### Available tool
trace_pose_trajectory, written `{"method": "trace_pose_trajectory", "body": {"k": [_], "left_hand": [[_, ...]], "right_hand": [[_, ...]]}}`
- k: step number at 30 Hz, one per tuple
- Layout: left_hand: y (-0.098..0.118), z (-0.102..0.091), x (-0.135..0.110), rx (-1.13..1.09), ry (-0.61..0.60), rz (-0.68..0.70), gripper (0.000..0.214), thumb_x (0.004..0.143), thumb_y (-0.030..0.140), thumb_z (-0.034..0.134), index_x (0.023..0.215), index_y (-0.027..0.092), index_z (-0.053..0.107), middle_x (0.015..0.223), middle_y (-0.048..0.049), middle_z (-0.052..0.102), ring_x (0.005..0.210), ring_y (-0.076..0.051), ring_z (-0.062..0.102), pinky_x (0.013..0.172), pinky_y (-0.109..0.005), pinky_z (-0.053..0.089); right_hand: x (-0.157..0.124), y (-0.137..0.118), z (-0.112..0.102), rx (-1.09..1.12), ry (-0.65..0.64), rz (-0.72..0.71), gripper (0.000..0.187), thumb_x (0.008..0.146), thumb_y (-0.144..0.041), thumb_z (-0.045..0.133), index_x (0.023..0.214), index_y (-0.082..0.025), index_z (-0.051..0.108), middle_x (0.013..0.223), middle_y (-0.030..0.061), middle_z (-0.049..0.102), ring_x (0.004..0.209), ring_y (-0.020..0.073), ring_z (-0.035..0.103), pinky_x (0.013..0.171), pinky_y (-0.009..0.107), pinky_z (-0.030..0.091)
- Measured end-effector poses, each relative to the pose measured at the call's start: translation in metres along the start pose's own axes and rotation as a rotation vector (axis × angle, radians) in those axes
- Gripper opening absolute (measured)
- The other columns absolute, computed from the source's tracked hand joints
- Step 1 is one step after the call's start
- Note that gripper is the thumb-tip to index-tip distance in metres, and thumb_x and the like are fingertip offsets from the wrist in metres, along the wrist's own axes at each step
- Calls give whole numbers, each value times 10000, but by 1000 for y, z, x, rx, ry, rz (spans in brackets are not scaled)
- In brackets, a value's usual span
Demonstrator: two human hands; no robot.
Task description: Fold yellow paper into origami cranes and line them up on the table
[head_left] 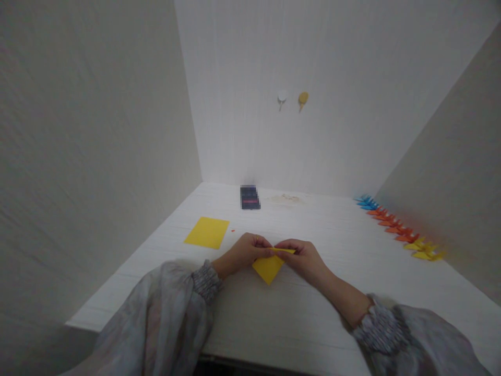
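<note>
A folded piece of yellow paper (269, 268) is held between both hands above the white table, one corner pointing down toward me. My left hand (252, 248) pinches its upper left edge between thumb and fingers; a ring shows on one finger. On the upper right edge, my right hand (299, 254) is closed in a pinch too. The thumbs nearly meet at the top of the paper. Left of my left hand, a flat yellow paper sheet (207, 232) lies on the table, with a tiny orange scrap (233, 230) beside it.
Folded paper cranes run in a line along the table's right side: blue ones (367, 202), orange ones (391, 222) and yellow ones (425, 249). A dark, pixelated rectangular object (250, 197) sits near the back wall. Two hooks (282, 96) (303, 98) are on that wall. Walls enclose both sides.
</note>
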State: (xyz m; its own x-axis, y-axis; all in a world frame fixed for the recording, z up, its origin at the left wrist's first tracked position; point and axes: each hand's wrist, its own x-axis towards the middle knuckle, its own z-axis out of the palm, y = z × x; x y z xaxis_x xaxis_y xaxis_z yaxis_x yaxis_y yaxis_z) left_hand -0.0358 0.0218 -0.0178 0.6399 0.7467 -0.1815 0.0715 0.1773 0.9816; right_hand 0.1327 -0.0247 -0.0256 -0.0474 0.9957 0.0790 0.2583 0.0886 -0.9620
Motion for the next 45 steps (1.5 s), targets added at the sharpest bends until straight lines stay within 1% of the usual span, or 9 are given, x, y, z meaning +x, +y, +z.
{"method": "trace_pose_trajectory", "body": {"k": [8, 14, 18, 23, 27, 32, 39, 45], "left_hand": [[-1, 1, 1, -4, 23, -6, 255, 534, 297, 692, 690, 118, 600, 641, -13, 614, 548, -95, 525, 542, -225, 373], [-2, 0, 2, -8, 11, 16, 265, 534, 307, 689, 696, 117, 600, 644, -15, 614, 547, -97, 527, 534, -223, 372], [-4, -3, 4, -13, 27, 35, 273, 536, 319, 684, 699, 119, 595, 639, -12, 609, 540, -95, 524, 521, -219, 365], [-4, -4, 5, -19, 51, 46, 260, 539, 313, 678, 686, 118, 587, 612, -7, 598, 513, -89, 511, 502, -216, 354], [0, -2, 3, -12, 57, 44, 263, 537, 319, 675, 678, 116, 585, 601, -8, 594, 512, -92, 506, 500, -219, 349], [2, -2, 1, 9, 62, 36, 243, 536, 304, 674, 671, 118, 592, 588, 5, 579, 501, -78, 482, 492, -209, 323], [3, -1, 0, -20, 48, 43, 220, 552, 295, 669, 660, 117, 597, 588, 7, 572, 513, -76, 487, 509, -210, 328], [3, -2, 0, -11, 53, 60, 215, 560, 297, 665, 647, 116, 588, 583, 4, 566, 504, -78, 484, 497, -209, 320]], "right_hand": [[0, 2, -1, -13, -13, -28, 212, 624, -337, 640, 765, -180, 653, 734, 30, 653, 671, 154, 591, 634, 272, 469], [0, 0, 0, 7, 7, -5, 226, 608, -335, 650, 766, -174, 649, 733, 33, 650, 660, 149, 588, 625, 271, 468], [2, 1, 1, 81, 36, 23, 229, 614, -333, 643, 769, -165, 638, 691, 25, 641, 591, 124, 568, 578, 255, 455], [4, 4, 0, 217, 38, 14, 165, 622, -312, 640, 695, -165, 629, 580, 5, 609, 534, 105, 541, 533, 232, 428], [4, 4, 0, 260, 41, 10, 130, 614, -289, 648, 671, -173, 630, 577, 8, 610, 525, 104, 536, 515, 225, 415], [2, 1, 0, 300, 46, 5, 111, 609, -272, 653, 657, -174, 634, 576, 5, 612, 532, 105, 537, 528, 225, 416], [0, -5, -1, 259, 73, 10, 114, 592, -277, 663, 640, -175, 648, 578, 9, 627, 524, 110, 544, 531, 232, 427], [-1, -8, -3, 329, 58, 31, 137, 617, -283, 651, 663, -155, 667, 594, 25, 648, 530, 115, 564, 557, 242, 449]]}}
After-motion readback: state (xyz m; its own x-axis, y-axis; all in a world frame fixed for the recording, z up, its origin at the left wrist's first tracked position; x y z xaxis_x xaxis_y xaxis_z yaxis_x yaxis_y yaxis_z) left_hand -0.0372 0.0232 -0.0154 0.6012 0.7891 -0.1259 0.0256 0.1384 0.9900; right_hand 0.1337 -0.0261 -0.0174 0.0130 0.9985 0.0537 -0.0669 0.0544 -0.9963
